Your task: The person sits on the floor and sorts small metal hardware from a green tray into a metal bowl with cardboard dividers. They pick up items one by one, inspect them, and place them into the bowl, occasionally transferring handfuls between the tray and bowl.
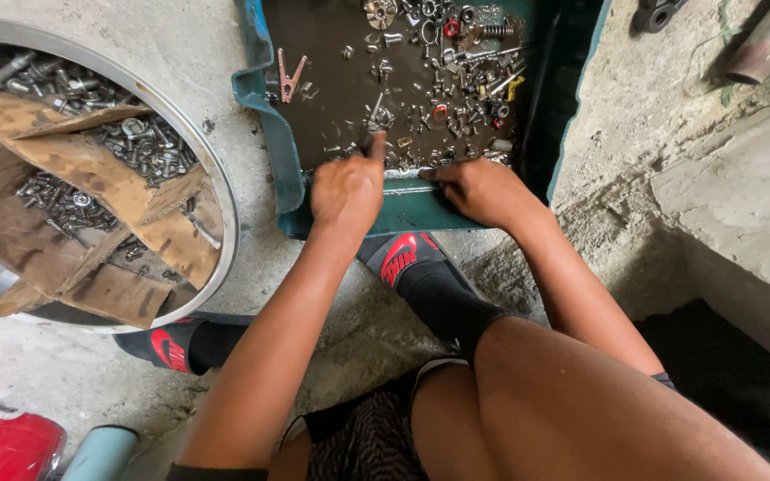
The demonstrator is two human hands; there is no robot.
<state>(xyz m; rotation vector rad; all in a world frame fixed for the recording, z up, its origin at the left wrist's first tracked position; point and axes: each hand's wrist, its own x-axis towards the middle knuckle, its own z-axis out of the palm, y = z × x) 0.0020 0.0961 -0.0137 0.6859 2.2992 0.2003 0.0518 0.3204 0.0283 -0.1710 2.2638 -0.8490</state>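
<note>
Sitting at far left, a round metal basin (pixel 216 191) holds bolts and torn cardboard. Right of it, the left hand (pixel 347 190) pinches a small bolt (pixel 376 116) over the teal tray (pixel 265 98) of oily hardware. The right hand (pixel 481 191) lies flat on the tray's near edge, fingers spread, holding nothing.

Teal tray (pixel 269 134), dark brown oily inside, silver-grey bolts and nuts (pixel 456 80) across it; one reddish clip (pixel 290 75) near its left edge. Round silver basin (pixel 225 191) with brown cardboard (pixel 91 169). Black socks, red-and-black slippers (pixel 400 254). Grey concrete floor (pixel 260 267).
</note>
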